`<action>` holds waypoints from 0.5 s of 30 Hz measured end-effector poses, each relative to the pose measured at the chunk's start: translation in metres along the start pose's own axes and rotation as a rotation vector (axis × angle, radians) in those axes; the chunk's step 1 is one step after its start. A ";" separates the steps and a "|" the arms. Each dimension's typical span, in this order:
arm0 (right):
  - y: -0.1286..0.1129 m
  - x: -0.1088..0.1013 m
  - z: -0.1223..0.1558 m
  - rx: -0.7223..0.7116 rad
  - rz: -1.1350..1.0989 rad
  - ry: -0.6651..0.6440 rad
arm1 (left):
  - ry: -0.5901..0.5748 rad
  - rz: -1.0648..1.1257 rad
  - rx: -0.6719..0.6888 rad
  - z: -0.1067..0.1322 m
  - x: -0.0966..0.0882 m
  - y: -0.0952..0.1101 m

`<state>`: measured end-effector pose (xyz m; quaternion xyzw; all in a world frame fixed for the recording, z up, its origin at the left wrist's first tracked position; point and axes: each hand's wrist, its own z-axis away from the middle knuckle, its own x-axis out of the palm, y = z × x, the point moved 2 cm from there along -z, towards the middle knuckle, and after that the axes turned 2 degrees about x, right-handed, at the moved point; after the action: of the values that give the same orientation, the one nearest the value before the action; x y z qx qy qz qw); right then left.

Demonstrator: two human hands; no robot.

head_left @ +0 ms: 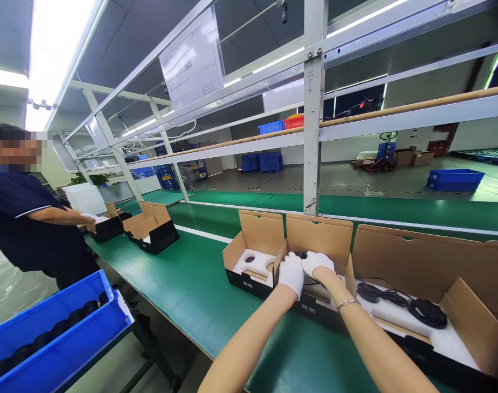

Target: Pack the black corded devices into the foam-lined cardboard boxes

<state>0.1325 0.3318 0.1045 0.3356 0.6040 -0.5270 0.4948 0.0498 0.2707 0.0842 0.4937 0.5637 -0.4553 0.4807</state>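
Note:
Both my hands wear white gloves and work inside the middle open carton (319,234). My left hand (292,274) is closed at the carton's left side. Beside it, my right hand (317,263) is closed too, its fingers bent down into the box. A small black part (302,255) shows between the fingertips, mostly covered by the gloves; a dark cord runs beneath my right hand. To the left, another carton (261,222) holds a white foam insert (255,264) with round cutouts. On the right, a carton (400,248) contains a coiled black cable (396,298) and a round black piece (427,314) on foam.
The cartons stand on a green worktable (191,284). A blue bin (105,295) with several round black pieces is at lower left. Farther left, a person (31,218) handles another carton (105,228), near an open carton (156,234). A white post (313,164) rises behind the boxes.

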 end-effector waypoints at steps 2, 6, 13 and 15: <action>-0.002 -0.006 0.000 -0.031 0.027 0.004 | 0.016 0.012 -0.027 -0.001 0.001 -0.002; -0.005 -0.016 -0.001 -0.054 0.070 0.024 | -0.057 0.052 0.017 -0.009 0.012 -0.007; -0.009 -0.004 0.003 -0.132 0.082 0.043 | -0.205 0.029 0.091 -0.021 0.027 -0.004; -0.011 0.003 0.007 -0.167 0.088 0.050 | -0.205 0.018 0.104 -0.018 0.025 -0.004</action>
<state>0.1234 0.3222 0.1052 0.3326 0.6427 -0.4440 0.5284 0.0431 0.2916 0.0615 0.4740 0.4827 -0.5276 0.5137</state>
